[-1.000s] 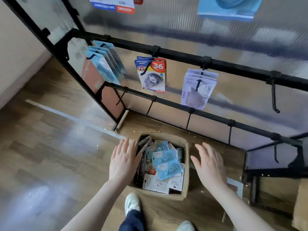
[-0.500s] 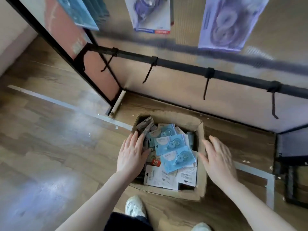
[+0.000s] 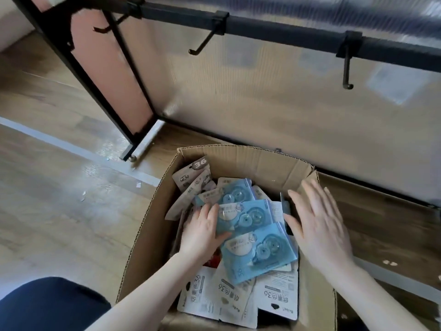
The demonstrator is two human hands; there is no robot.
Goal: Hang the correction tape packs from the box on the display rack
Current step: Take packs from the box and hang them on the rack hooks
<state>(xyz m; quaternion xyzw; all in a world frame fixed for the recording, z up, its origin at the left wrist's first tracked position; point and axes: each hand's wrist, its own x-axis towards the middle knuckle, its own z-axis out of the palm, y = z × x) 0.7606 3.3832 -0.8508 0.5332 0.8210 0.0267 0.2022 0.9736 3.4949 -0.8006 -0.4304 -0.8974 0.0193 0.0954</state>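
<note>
An open cardboard box (image 3: 241, 161) stands on the floor below the display rack. It holds several correction tape packs: three blue ones (image 3: 245, 217) overlapping on top, white and grey ones underneath. My left hand (image 3: 202, 231) is inside the box, its fingers and thumb on the left edge of the middle blue pack. My right hand (image 3: 317, 225) hovers flat with spread fingers over the box's right wall, holding nothing. The rack's lowest black rail (image 3: 286, 26) runs across the top with bare hooks (image 3: 346, 72).
The rack's black leg (image 3: 124, 91) and foot (image 3: 143, 144) stand left of the box on the wooden floor. A translucent panel backs the rack. My knee in dark cloth (image 3: 47, 304) is at the bottom left. Scraps of paper lie on the floor.
The view dropped and closed in on the box; the hung packs left the frame. My left hand moved from the box's left rim onto the blue packs. My right hand stayed over the right wall.
</note>
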